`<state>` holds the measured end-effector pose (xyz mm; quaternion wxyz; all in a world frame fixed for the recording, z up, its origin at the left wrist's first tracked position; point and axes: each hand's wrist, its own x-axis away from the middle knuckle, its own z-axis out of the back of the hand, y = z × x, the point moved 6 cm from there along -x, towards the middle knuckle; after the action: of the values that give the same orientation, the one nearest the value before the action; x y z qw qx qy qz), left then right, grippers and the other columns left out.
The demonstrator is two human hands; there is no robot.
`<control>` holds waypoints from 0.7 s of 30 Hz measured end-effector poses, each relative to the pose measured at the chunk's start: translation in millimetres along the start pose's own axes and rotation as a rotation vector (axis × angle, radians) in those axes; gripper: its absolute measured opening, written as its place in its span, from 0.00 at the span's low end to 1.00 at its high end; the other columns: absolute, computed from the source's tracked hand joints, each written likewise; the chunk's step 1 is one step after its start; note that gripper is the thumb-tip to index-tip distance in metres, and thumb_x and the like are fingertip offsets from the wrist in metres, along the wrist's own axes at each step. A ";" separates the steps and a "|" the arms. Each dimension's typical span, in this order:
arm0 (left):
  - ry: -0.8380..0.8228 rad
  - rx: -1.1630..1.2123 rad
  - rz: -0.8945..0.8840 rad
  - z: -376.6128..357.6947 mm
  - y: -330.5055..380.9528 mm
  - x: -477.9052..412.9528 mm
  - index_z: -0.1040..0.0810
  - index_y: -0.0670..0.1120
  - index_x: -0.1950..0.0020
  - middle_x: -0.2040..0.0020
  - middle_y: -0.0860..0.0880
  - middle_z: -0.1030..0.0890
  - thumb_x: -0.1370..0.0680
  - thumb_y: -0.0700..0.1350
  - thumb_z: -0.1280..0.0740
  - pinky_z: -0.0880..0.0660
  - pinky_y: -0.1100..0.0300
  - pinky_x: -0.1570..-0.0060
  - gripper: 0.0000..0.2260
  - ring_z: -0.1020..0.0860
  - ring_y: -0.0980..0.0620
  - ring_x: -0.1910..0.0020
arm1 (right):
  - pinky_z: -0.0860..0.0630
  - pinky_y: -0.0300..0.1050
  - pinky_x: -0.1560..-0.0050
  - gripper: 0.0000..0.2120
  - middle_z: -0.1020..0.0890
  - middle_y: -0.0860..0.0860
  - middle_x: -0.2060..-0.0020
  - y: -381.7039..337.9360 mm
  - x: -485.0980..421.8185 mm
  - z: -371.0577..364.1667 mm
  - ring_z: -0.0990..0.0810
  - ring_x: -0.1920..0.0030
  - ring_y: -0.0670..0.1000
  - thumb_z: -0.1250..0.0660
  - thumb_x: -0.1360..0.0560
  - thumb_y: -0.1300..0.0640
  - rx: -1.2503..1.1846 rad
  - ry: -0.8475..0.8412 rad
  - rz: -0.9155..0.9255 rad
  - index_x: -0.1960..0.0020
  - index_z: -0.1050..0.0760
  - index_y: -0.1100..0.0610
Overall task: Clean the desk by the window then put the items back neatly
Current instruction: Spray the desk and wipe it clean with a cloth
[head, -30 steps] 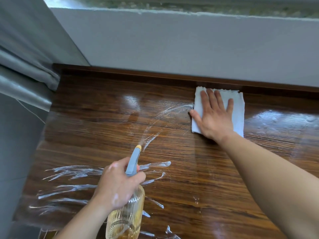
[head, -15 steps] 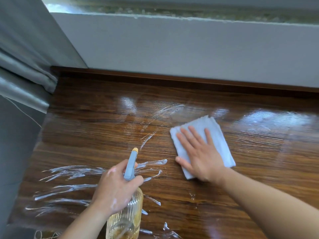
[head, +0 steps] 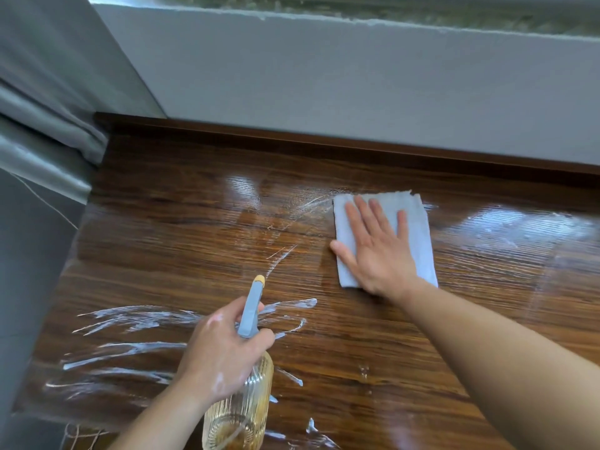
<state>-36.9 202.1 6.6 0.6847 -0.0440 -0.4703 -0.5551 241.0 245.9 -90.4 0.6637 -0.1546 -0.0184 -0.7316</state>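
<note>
Right hand: fingers spread flat, pressing cloth on desk. Left hand: fingers curled round spray bottle, base cut off.

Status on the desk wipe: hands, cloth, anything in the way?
Left hand grips spray bottle. Right hand flat on cloth, pressing it to desk. White streaks front left unwiped. Curtain hangs at left edge.

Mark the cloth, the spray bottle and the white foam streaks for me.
cloth (head: 422, 228): head view, bare right part of the cloth.
spray bottle (head: 252, 306): head view, grey-blue sprayer arm.
foam streaks (head: 136, 347): head view, long streak at front left.
</note>
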 end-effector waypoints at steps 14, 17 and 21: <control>0.007 -0.028 0.003 0.5 -2.1 11.8 0.24 0.65 0.44 0.55 0.56 0.18 0.33 0.59 0.33 0.19 0.50 0.57 0.17 0.18 0.53 0.58 | 0.64 0.67 0.23 0.37 0.55 0.46 0.18 -0.9 -46.0 9.5 0.60 0.19 0.50 0.63 0.21 0.29 0.061 -0.021 0.124 0.18 0.58 0.48; 0.002 -0.029 -0.001 -0.3 0.7 13.9 0.24 0.66 0.47 0.55 0.57 0.18 0.34 0.59 0.34 0.19 0.49 0.57 0.16 0.18 0.53 0.61 | 0.62 0.66 0.23 0.37 0.53 0.47 0.18 -14.1 -11.7 3.0 0.58 0.18 0.51 0.64 0.21 0.30 0.120 -0.072 0.267 0.18 0.57 0.48; 0.012 -0.008 -0.007 0.9 1.4 15.5 0.23 0.66 0.48 0.57 0.56 0.17 0.34 0.58 0.34 0.19 0.49 0.55 0.15 0.17 0.53 0.61 | 0.59 0.67 0.23 0.36 0.49 0.47 0.18 -29.1 48.6 -9.4 0.54 0.18 0.53 0.59 0.20 0.31 0.114 -0.135 0.437 0.17 0.51 0.48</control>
<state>-37.2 192.1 18.5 0.6854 -0.0420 -0.4641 -0.5596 207.3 200.2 -82.0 0.8112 -0.1659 -0.0702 -0.5564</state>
